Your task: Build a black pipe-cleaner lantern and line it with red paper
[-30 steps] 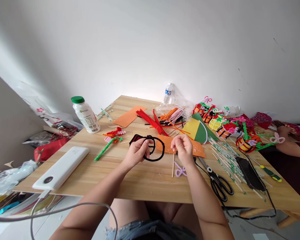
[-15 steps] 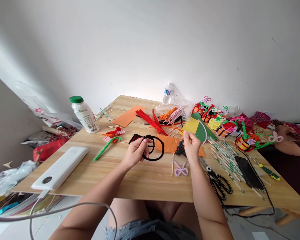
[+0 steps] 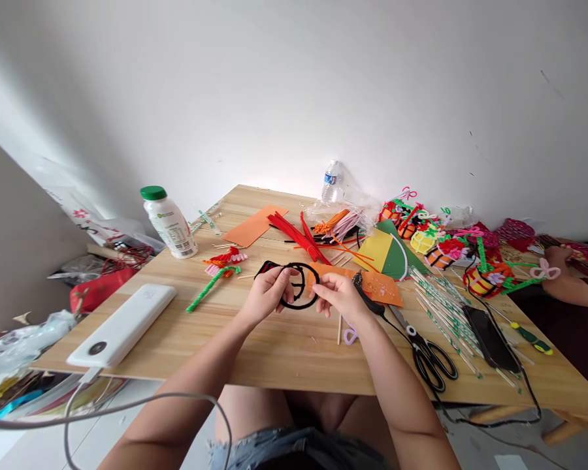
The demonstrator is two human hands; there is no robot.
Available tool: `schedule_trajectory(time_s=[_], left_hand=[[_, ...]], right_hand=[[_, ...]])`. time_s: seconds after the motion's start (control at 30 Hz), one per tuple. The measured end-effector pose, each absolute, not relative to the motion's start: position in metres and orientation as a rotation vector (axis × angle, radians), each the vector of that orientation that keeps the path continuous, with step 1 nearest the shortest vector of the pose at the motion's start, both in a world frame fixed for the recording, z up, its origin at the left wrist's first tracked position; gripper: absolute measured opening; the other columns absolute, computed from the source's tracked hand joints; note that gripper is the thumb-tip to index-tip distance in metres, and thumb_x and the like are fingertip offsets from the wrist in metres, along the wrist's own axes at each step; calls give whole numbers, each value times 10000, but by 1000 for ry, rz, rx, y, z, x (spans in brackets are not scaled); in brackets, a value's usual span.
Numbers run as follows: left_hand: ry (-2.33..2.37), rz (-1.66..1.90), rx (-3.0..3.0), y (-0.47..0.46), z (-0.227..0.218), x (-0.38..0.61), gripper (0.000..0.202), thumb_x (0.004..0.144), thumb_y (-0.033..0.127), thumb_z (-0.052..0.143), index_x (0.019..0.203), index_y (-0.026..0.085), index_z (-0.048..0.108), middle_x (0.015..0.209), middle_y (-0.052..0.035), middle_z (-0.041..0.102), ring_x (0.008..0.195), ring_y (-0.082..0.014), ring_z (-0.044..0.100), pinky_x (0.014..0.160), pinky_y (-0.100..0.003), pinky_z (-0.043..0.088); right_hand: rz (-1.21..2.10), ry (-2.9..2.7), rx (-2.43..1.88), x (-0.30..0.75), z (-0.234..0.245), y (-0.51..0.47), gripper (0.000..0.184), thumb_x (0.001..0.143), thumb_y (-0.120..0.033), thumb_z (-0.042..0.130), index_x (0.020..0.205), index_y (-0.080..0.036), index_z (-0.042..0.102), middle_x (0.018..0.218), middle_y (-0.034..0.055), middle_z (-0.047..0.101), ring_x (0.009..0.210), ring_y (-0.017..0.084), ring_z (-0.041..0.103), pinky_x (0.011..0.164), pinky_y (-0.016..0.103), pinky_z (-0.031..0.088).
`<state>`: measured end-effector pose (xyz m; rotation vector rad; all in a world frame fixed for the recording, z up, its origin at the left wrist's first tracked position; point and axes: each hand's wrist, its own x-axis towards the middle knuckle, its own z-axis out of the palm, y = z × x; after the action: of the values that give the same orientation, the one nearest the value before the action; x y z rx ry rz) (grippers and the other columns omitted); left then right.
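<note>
A black fuzzy pipe-cleaner ring point(image 3: 298, 307) is held upright above the table. Inside its outline a smaller black bent shape shows, though I cannot tell whether it belongs to the ring. My left hand point(image 3: 269, 287) pinches the ring's left side between thumb and fingers. On the opposite side, the fingertips of my right hand point(image 3: 340, 295) close on the ring's edge. Orange pipe cleaners point(image 3: 365, 259) lie beyond my right hand, over a yellow sheet point(image 3: 372, 251). A lilac pipe-cleaner loop point(image 3: 351, 335) is partly hidden under my right wrist.
Red pipe cleaners point(image 3: 294, 235) lie mid-table. Scissors point(image 3: 428, 359), a phone point(image 3: 490, 336), wrapped sticks point(image 3: 441, 307) and pipe-cleaner baskets point(image 3: 485, 277) fill the right side. A power bank point(image 3: 122, 326) and white bottle point(image 3: 170, 225) stand left. Another person's arm point(image 3: 573, 287) shows far right.
My right hand has moved left and down from the orange pipe cleaner, which now lies on the table, to the ring's right edge. My left hand keeps its pinch.
</note>
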<state>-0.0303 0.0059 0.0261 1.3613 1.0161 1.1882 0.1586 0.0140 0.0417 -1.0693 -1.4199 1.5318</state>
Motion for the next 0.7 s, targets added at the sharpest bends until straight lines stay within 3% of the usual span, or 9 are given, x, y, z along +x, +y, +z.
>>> schedule_trajectory(time_s=[0.1,0.2,0.3,0.47,0.7], left_hand=[[1056,1255,1412,7,24,-33,581,886,620,379,1033,119,631,583,-22,622,372,-104,480,381,-231,383],[1359,1556,1582,16,19,-40,478,898,535,403,996,157,678,871,-88,680,772,-192,640,714,-322,528],[1724,1528,1695,32,13,-49,357,830,450,522,988,188,706,1213,-116,597,1210,-291,508,1061,-435,381],[1673,1160,1551,50,4,-53,402,853,393,430,1030,168,713,1274,-125,573,1267,-266,486,1118,-378,332],[1517,1221,1479,51,0,-54,444,727,264,447,1086,160,686,1320,-110,555,1290,-270,465,1129,-390,318]], right_hand=[[1494,-1326,-1127,157,35,19,312,671,-421,733,788,-155,617,634,-6,644,392,94,558,311,189,407],[1403,-1261,-1232,164,28,28,322,679,-384,709,890,-150,640,579,-29,609,342,80,501,279,191,380],[1266,-1256,-1294,169,22,34,349,685,-382,692,937,-148,636,572,-35,602,328,82,488,263,193,357],[1188,-1320,-1227,159,15,37,364,705,-425,656,950,-156,625,623,-28,614,367,82,530,304,189,384],[1302,-1373,-1231,148,8,38,324,703,-434,638,891,-188,543,596,-61,597,347,75,500,300,181,360]])
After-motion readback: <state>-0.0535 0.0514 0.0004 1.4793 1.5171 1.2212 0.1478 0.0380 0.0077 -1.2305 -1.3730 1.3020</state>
